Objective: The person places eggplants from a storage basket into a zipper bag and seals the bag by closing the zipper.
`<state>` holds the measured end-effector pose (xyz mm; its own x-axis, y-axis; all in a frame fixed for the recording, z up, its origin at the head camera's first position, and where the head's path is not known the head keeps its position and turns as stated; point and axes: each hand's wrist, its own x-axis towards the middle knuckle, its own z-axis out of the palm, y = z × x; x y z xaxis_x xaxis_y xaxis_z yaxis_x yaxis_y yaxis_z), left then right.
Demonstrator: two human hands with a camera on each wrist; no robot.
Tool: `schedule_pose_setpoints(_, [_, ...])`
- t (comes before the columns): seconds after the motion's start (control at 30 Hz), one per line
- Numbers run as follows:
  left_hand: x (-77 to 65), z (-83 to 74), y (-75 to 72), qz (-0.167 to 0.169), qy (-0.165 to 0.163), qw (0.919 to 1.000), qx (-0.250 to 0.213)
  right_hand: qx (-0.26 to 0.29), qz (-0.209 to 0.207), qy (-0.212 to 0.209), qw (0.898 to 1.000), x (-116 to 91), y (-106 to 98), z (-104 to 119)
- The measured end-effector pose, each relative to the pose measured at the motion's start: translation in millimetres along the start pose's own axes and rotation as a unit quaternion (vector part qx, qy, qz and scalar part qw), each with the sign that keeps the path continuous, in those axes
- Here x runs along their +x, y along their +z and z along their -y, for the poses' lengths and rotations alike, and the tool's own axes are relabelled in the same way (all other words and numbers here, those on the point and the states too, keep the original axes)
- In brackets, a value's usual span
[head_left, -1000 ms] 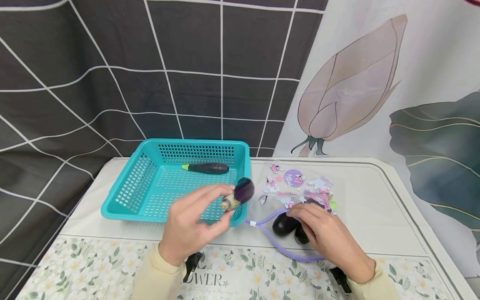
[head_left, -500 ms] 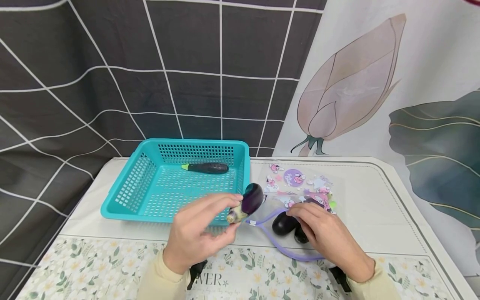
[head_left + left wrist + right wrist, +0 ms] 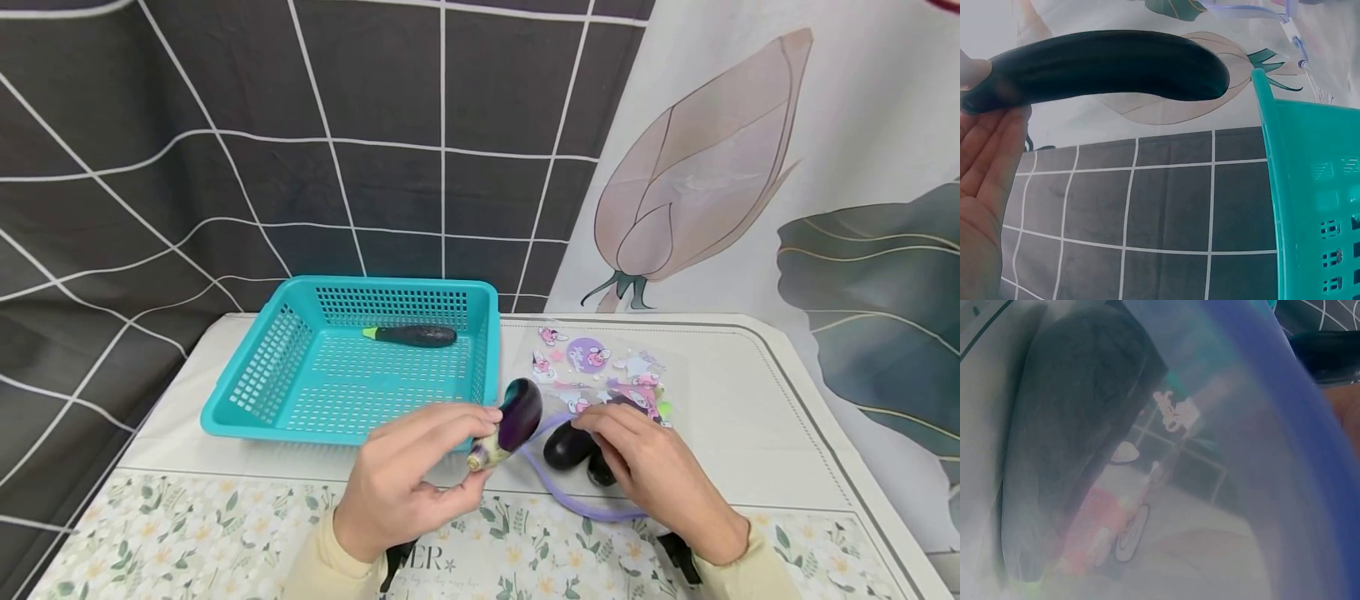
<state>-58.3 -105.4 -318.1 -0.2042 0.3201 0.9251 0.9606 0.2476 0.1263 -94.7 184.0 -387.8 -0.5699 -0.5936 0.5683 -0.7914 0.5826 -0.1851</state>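
My left hand (image 3: pixel 423 483) pinches a glossy purple eggplant (image 3: pixel 522 410) by its pale stem end, with the rounded end pointing up and away. In the left wrist view the eggplant (image 3: pixel 1116 65) stretches sideways from the fingers. My right hand (image 3: pixel 660 467) grips the edge of a clear printed zip bag (image 3: pixel 588 354) with a purple band (image 3: pixel 577 504) round its mouth. Inside the bag lie dark vegetables (image 3: pixel 567 447), one with a green tip, partly hidden by the hand. Through the plastic, the right wrist view shows one dark vegetable (image 3: pixel 1079 419) close up. The held eggplant is just left of the bag's mouth.
A turquoise perforated basket (image 3: pixel 243 429) stands left of the bag. In it lies a dark elongated vegetable (image 3: pixel 416 336) with a bright green tip. The table wears a floral cloth (image 3: pixel 187 525); a dark grid-patterned curtain (image 3: pixel 390 192) hangs behind.
My left hand has carried the eggplant right and slightly toward me, from over the basket's right rim to beside the bag's mouth. The right hand has stayed in place on the bag.
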Motion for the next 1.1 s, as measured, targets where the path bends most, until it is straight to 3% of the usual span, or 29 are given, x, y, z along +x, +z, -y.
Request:
schedule_pose_setpoints(0.63, [0.9,-6.9,9.1,0.043,0.032,0.9984,-0.021,-0.009,-0.001,-0.006,1.000,1,-2,-1])
schedule_pose_setpoints(1.1, [0.7,-12.1,9.1,0.074,0.074,0.9942,-0.022,-0.011,-0.001,0.001,1.000,0,-2,-1])
